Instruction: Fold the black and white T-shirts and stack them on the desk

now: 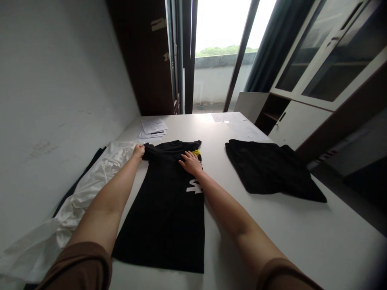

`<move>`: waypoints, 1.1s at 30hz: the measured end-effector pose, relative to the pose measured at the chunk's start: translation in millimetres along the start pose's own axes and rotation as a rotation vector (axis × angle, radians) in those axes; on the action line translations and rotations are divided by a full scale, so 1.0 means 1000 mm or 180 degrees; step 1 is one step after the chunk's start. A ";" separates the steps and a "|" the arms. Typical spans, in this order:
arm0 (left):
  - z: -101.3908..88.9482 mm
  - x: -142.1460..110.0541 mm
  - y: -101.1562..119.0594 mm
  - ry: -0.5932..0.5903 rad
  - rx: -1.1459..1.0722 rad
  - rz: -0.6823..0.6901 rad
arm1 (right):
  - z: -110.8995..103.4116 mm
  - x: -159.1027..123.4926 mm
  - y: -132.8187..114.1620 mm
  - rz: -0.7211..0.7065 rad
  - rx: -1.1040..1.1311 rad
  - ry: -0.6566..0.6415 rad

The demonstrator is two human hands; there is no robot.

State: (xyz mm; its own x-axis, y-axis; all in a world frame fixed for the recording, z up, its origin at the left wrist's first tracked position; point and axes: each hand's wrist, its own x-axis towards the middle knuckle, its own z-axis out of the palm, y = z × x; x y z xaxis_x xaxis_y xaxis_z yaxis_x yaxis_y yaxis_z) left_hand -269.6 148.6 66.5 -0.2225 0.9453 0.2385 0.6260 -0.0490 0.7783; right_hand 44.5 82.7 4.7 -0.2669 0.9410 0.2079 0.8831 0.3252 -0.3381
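A black T-shirt, folded lengthwise, lies on the white table in front of me. Part of a white print and a bit of yellow show along its right edge. My left hand is closed on the sleeve at the shirt's upper left. On the upper right of the shirt, by the yellow patch, my right hand rests flat with its fingers spread. The print beneath that hand and forearm is partly hidden.
White satiny clothing lies along the left wall, over something dark. A folded black garment is at the right. Papers are stacked at the far left, and more sheets lie at the far right. Glass-door cabinets stand beyond.
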 end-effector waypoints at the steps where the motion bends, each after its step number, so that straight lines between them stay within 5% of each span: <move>1: 0.004 0.001 0.005 0.0097 0.0051 -0.0089 | 0.000 0.000 0.000 -0.0126 0.0030 0.0003; 6: 0.043 -0.002 0.048 0.0241 0.0190 -0.0062 | 0.001 -0.001 0.001 -0.0428 0.0152 -0.0127; 10: 0.087 -0.037 0.083 -0.0294 0.0051 0.0483 | -0.001 0.000 0.002 -0.0396 0.0255 -0.0008; 13: 0.120 -0.074 0.092 -0.0923 -0.0055 0.0662 | -0.004 0.001 0.004 -0.0172 0.0351 0.0104; 17: 0.144 -0.099 0.085 -0.1107 -0.0178 0.0606 | -0.008 0.001 0.008 0.0249 0.0480 0.0231; 22: 0.133 -0.094 0.076 -0.1044 -0.0396 0.0620 | -0.010 -0.001 0.008 0.0485 0.0862 0.0508; 27: 0.098 -0.104 0.057 -0.1139 -0.0313 0.0733 | -0.013 -0.004 0.003 0.0021 0.0569 0.0336; 33: 0.045 -0.132 0.030 -0.0843 0.1241 0.0888 | -0.015 -0.003 0.002 0.0062 0.0545 0.0251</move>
State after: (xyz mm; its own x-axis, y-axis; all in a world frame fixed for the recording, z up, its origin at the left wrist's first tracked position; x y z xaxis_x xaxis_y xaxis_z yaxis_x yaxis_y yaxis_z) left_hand -187.5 36.6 31.8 0.1559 0.9649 0.2114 0.8761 -0.2339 0.4215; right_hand 52.5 78.9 16.7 -0.2135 0.9392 0.2689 0.8075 0.3246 -0.4926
